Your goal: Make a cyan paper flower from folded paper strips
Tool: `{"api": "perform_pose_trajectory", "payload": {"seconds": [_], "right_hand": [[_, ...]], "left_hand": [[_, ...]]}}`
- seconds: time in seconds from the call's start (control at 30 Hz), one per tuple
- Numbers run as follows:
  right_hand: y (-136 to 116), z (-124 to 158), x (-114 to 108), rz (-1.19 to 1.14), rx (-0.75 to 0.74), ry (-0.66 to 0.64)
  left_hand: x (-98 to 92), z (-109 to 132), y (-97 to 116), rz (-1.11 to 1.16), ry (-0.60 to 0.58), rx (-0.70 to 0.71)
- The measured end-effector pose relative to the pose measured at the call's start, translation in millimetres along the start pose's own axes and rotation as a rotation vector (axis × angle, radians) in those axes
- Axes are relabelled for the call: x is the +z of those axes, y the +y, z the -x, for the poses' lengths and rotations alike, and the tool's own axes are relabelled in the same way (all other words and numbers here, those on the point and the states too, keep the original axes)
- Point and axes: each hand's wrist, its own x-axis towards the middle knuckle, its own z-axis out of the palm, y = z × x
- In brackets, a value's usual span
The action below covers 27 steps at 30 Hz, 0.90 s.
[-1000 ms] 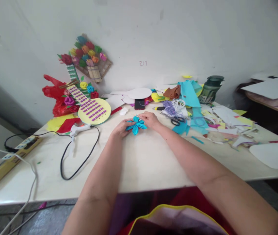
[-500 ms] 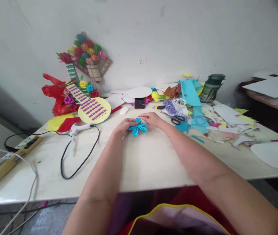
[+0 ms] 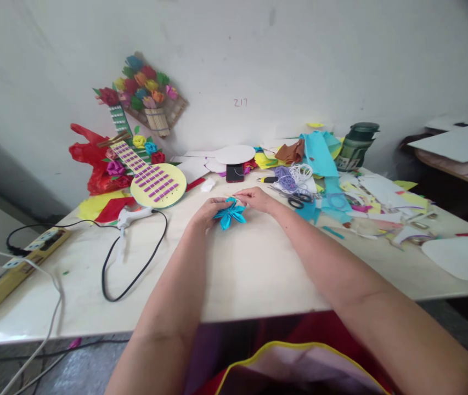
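Observation:
A blue paper flower [image 3: 230,214] with several pointed petals is held just above the middle of the table. My left hand [image 3: 209,213] grips it from the left, thumb over the petals near the centre. From the right, my right hand [image 3: 255,199] has its fingers pressed together at the flower's upper edge; they appear to pinch a petal there, though the fingertips are small in view. A white glue gun [image 3: 129,218] with a black cord lies to the left of my hands. Behind them rests a small white scrap [image 3: 208,185].
A yellow paper guitar [image 3: 158,185] leans at the left near a power strip [image 3: 32,263]. Scissors [image 3: 299,201], yarn [image 3: 285,180], a phone [image 3: 235,173], blue crepe paper [image 3: 319,153] and a green bottle [image 3: 356,148] stand or lie towards the back right, among paper scraps.
The flower has tilted slightly, its petals now pointing more downward. The right fingers have moved in from just beyond the flower to its upper edge. The left hand keeps its grip.

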Motion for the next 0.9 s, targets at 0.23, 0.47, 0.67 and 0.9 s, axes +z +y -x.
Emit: {"api": "perform_pose_trajectory", "payload": {"seconds": [0.23,0.47,0.67,0.9], "right_hand": [[-4.0,2.0,1.1,-0.08,0.077,-0.039],[-2.8,1.6,1.3,-0.108,0.074,-0.05],[-2.2,1.1,1.0,-0.109,0.072,-0.087],[0.6,1.0,2.4,-0.01,0.0,-0.058]], "left_hand": [[-0.2,0.2,-0.6,0.02,-0.013,0.016],[-0.3,-0.3,-0.1,0.014,-0.022,0.01],[0.4,0.4,1.0,-0.001,-0.023,0.001],[-1.9,-1.7,-1.5,0.016,-0.02,0.012]]}}
